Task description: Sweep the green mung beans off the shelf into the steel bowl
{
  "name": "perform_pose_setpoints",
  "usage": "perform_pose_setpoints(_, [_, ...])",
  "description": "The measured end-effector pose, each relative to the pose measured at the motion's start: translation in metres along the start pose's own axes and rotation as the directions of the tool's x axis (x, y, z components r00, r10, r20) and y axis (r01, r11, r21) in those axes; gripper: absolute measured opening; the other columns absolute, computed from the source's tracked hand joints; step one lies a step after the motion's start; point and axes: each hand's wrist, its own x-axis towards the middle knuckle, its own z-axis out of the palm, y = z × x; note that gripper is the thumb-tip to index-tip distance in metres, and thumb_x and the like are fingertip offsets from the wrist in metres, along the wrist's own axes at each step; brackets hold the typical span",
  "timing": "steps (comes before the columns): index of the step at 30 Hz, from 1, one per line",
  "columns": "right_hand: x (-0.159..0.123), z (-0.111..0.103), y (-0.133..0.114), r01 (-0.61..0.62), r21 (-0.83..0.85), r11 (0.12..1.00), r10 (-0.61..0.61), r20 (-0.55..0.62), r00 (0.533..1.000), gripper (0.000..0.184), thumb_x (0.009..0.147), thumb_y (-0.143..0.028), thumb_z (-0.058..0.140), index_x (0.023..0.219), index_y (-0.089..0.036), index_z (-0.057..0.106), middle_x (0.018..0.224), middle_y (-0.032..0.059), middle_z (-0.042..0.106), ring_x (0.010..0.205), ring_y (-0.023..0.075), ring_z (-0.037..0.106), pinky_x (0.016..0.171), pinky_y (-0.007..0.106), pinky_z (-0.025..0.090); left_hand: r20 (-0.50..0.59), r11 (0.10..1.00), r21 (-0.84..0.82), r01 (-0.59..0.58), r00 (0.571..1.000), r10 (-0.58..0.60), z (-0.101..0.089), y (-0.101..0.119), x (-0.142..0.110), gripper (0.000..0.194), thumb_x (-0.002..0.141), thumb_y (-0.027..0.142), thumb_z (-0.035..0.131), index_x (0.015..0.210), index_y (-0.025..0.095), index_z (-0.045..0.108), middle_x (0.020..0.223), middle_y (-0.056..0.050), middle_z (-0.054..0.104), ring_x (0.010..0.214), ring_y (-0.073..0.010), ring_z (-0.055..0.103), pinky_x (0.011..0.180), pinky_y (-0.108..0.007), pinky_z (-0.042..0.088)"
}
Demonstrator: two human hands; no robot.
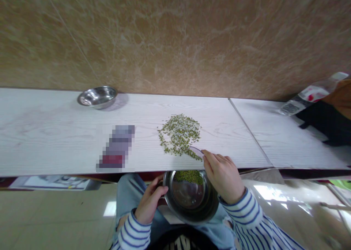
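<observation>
Small green mung beans [182, 129] lie scattered in a loose patch on the white wood-grain table [219, 114]. My right hand [223, 173] pinches a thin, pale, curved flat piece [196, 152]. Its edge rests at the near right side of the patch, among the beans; its exact kind is unclear. Below the table edge, over my lap, a deep steel bowl [189, 217] is tilted. My left hand [150, 198] grips its left rim, thumb on top. More mung beans [189, 176] are gathered inside it, toward the table side.
A small shiny steel bowl [97, 97] stands at the back left near the marbled wall [175, 41]. A pixelated flat object [116, 147] lies left of the beans. At the far right, a clear bottle [312, 94] leans by dark cloth [326, 122]. A seam crosses the table.
</observation>
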Motion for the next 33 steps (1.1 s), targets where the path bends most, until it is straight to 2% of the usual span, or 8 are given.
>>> perform_pose_setpoints(10, [-0.003,-0.003,-0.006,0.021,0.046,0.999,-0.022,0.008,1.000,0.027,0.099,-0.018,0.041,0.114,-0.014,0.064,0.084,0.0042,0.075,0.076,0.0173,0.068,0.071,0.032,0.039,0.021,1.000,0.025,-0.003,1.000,0.002,-0.010,-0.008,0.010,0.044,0.061,0.029,0.075,0.103,0.018,0.074,0.085,-0.005,0.076,0.066,-0.0185,0.064,0.056,-0.028,0.049])
perform_pose_setpoints(15, [-0.004,-0.004,-0.005,0.011,0.057,0.998,-0.011,-0.003,1.000,0.028,0.100,-0.019,0.040,0.113,-0.015,0.064,0.084,0.0053,0.075,0.075,0.0171,0.068,0.072,0.031,0.040,0.028,1.000,0.029,-0.001,1.000,0.000,-0.008,-0.006,0.007,0.045,0.059,0.029,0.076,0.103,0.018,0.074,0.086,-0.006,0.077,0.070,-0.0207,0.067,0.057,-0.028,0.050])
perform_pose_setpoints(21, [-0.009,-0.008,0.001,-0.005,0.109,0.994,0.007,-0.021,1.000,0.026,0.100,-0.020,0.043,0.114,-0.016,0.065,0.087,0.0043,0.075,0.077,0.0176,0.068,0.072,0.031,0.040,0.013,1.000,0.022,-0.015,1.000,0.015,-0.002,-0.002,0.000,0.039,0.064,0.027,0.073,0.102,0.018,0.074,0.084,-0.005,0.077,0.062,-0.0160,0.063,0.056,-0.027,0.050])
perform_pose_setpoints(27, [-0.016,-0.013,0.004,0.035,0.137,0.990,-0.034,-0.007,0.999,0.026,0.100,-0.019,0.043,0.114,-0.016,0.065,0.090,0.0043,0.075,0.080,0.0172,0.068,0.072,0.032,0.040,0.001,0.999,0.035,-0.025,1.000,0.025,-0.003,-0.004,0.002,0.040,0.063,0.027,0.073,0.102,0.018,0.075,0.090,-0.007,0.077,0.079,-0.0225,0.068,0.067,-0.031,0.052])
perform_pose_setpoints(33, [-0.018,-0.015,0.004,0.053,0.130,0.990,-0.058,0.036,0.998,0.028,0.099,-0.019,0.041,0.114,-0.018,0.065,0.091,0.0046,0.075,0.080,0.0169,0.068,0.072,0.033,0.041,-0.002,1.000,0.028,-0.015,1.000,0.015,-0.002,-0.003,0.001,0.039,0.063,0.027,0.073,0.101,0.018,0.074,0.089,-0.006,0.077,0.074,-0.0223,0.067,0.062,-0.031,0.051])
